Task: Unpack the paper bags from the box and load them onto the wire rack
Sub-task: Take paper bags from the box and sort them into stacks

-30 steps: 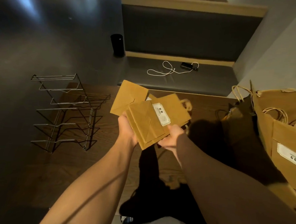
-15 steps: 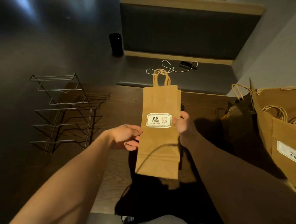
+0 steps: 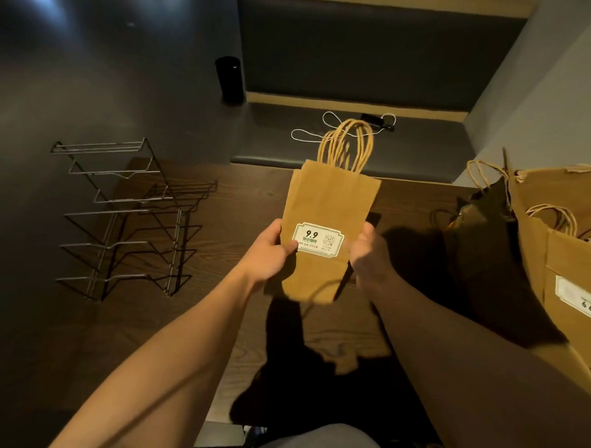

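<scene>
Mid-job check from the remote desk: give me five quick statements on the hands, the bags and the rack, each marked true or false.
1. Both hands grip the stack of paper bags, the left hand on one edge, the right hand on the other. True.
2. The bags' handles point toward the person. False: the handles point away, toward the bench.
3. The wire rack already holds several bags. False: no bag is on it.
4. The rack stands to the left of the held bags. True.
5. The label on the front bag faces the camera. True.
</scene>
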{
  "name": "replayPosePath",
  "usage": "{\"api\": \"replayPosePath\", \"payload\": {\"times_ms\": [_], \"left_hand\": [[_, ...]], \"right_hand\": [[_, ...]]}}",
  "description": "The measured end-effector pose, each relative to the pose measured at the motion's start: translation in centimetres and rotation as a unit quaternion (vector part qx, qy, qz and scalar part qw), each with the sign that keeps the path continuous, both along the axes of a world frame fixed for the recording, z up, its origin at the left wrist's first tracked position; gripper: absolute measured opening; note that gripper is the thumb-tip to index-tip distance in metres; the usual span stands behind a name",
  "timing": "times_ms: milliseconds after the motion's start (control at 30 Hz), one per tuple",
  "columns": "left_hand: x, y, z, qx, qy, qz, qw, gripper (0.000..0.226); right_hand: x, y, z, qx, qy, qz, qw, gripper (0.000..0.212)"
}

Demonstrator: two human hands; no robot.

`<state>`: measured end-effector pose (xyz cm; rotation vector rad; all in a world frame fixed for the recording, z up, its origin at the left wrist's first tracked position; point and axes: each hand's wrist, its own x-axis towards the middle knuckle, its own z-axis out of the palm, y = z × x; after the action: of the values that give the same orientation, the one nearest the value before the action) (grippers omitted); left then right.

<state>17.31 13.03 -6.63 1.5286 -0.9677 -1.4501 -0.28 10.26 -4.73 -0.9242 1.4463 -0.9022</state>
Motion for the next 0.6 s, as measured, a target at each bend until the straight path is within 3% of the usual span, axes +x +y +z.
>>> {"api": "replayPosePath", "payload": {"times_ms": [33, 133, 300, 467, 600], "left_hand": [[0.1, -0.2, -0.2, -0.017, -0.026, -0.003, 0.999, 0.035], [0.0, -0.2, -1.5, -0.019, -0.085, -0.032, 0.996, 0.031], [-1.0, 0.6, -4.2, 0.031, -0.123, 0.023, 0.992, 0.030], [-0.7, 0.5, -4.3, 0.049, -0.197, 0.017, 0.979, 0.026], [-1.3, 0.4, -3.5, 0.056, -0.187, -0.029, 0.980, 0.018]], "right_hand": [[0.0, -0.2, -0.1, -0.013, 0.024, -0.004, 1.000, 0.017], [0.6, -0.4, -0.7, 0.017, 0.111, -0.030, 0.993, 0.006], [1.5, 0.1, -1.9, 0.088, 0.116, 0.046, 0.988, 0.054], [1.0, 0.3, -2.1, 0.037, 0.127, 0.043, 0.990, 0.030], [0.2, 0.3, -1.9, 0.062, 0.116, 0.018, 0.991, 0.035]]}}
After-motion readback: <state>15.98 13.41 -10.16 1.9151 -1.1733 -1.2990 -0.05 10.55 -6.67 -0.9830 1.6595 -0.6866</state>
